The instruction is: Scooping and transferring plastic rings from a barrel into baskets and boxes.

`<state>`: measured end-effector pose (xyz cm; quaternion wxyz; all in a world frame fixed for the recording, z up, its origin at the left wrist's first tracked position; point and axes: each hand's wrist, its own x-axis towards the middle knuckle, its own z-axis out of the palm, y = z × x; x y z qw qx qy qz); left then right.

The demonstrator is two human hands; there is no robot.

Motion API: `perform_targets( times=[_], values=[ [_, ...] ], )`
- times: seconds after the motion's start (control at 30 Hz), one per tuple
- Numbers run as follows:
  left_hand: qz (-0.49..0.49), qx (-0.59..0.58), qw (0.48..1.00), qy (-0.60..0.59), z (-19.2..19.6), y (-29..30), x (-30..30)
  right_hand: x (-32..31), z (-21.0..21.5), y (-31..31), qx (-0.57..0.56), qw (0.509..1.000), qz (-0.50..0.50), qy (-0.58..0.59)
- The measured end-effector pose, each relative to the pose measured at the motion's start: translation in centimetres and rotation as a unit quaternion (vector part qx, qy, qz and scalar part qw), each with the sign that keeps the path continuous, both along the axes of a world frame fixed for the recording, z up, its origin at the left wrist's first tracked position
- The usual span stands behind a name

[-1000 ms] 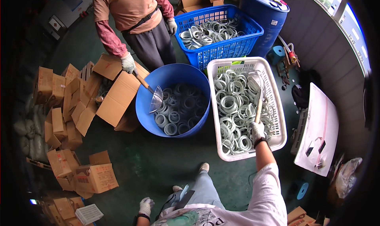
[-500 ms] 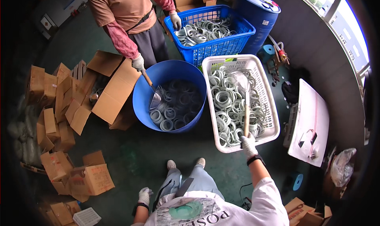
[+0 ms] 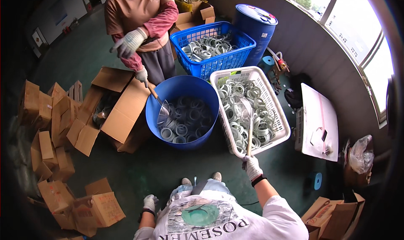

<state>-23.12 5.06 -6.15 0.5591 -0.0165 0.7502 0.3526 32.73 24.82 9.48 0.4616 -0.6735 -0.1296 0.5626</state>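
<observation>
- The left hand (image 3: 150,202), in a knit glove, hangs beside the hip, nothing visible in it; I cannot tell how far its fingers are curled.
- The gloved right hand (image 3: 251,167) has its fingers wrapped around the near end of a long-handled scoop (image 3: 250,138), just beyond the basket's near rim.
- The scoop's head lies among the pale rings (image 3: 238,135) in the white slotted basket (image 3: 279,145). It looks stiff, probably light bare but front-heavy when loaded; the handle's end gives reach, a grip farther down steadier control.
- The rings look rigid and smooth, likely to slide and tangle; the basket's thick rim seems its best hold.
- Left of it, a round blue tub (image 3: 185,82) holds more rings.
- Beyond, a co-worker's gloved hand (image 3: 142,74) grips a second scoop (image 3: 153,92) dipping into the tub.
- Farther back stands a blue basket (image 3: 210,66) of rings.
</observation>
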Motion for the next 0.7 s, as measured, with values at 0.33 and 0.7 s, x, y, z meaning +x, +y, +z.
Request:
perform_targets(
  times=[0.33, 0.7],
  values=[
    [-0.012, -0.098, 0.995, 0.002, 0.2, 1.3, -4.6, -1.7, -3.9, 1.6, -0.045, 0.998, -0.029, 0.036],
    [0.046, -0.162, 0.986, 0.001, -0.5, 3.4, 0.0, 2.9, 0.8, 7.5, 0.086, 0.991, 0.042, -0.097]
  ],
)
